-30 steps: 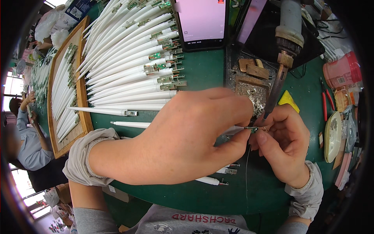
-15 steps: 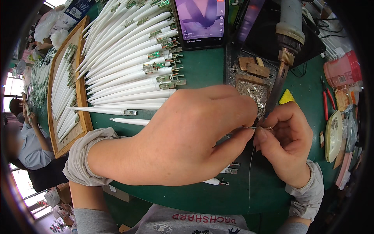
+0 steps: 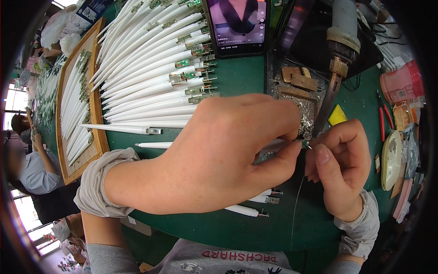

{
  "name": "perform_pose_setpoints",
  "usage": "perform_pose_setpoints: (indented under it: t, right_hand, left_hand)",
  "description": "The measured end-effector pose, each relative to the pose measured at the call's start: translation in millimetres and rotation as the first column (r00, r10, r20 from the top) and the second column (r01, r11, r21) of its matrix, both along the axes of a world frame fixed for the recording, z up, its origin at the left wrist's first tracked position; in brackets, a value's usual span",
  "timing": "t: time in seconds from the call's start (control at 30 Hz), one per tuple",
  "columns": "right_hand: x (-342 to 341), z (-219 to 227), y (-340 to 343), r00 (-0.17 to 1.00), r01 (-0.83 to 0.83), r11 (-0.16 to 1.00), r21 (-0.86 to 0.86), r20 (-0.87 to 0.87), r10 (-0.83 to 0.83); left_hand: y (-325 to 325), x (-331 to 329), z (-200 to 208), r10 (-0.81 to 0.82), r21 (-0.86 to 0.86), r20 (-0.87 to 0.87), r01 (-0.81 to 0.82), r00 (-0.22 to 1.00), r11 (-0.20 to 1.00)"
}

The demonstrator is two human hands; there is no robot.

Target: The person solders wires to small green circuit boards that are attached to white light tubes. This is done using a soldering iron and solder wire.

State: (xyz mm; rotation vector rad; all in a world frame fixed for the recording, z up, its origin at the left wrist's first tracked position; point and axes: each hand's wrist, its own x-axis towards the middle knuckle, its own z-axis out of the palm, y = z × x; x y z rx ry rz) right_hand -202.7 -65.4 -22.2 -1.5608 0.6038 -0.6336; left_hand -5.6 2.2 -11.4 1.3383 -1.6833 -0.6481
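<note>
Left hand (image 3: 246, 155): fingers pinched around a slim white stick (image 3: 154, 145); its green board end (image 3: 305, 144) juts right, near the soldering iron (image 3: 326, 105).
Right hand (image 3: 342, 160): drawn slightly off that end, thumb parted from it; whether its fingers grip the thin wire (image 3: 297, 201), I cannot tell.
Just changed: the board end is less covered, seemingly easier to reach.
Table (image 3: 242, 84): more white sticks (image 3: 150, 93) fan leftward.

A slender white stick (image 3: 276, 145), tipped with green circuitry, is pinched roughly level, mostly hidden, in the left hand (image 3: 232, 153).
</note>
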Motion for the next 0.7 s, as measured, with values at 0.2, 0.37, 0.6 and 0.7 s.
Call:
perform_pose_setpoints:
  t: [0.2,0.37,0.6,0.7]
  right_hand:
    - [-1.6,-6.8,1.1,0.999,0.050,0.982,-0.182,-0.009,-0.052]
    - [-1.6,-7.9,0.6,0.998,0.061,0.979,-0.193,0.024,-0.057]
    - [0.0,-7.7,0.2,0.996,0.048,0.983,-0.177,0.086,-0.033]
    - [0.1,-8.2,-0.4,0.995,0.035,0.977,-0.211,0.099,-0.014]
  left_hand:
    - [-1.5,-0.3,-1.8,-0.005,-0.042,-0.026,0.004,1.000,0.999]
    - [-1.6,2.2,-1.8,-0.037,-0.062,-0.019,0.036,0.999,0.997]
    - [-0.8,1.9,-1.2,-0.058,-0.060,-0.078,0.053,0.995,0.997]
    - [-1.4,2.6,-1.3,-0.065,-0.070,-0.072,0.060,0.995,0.996]
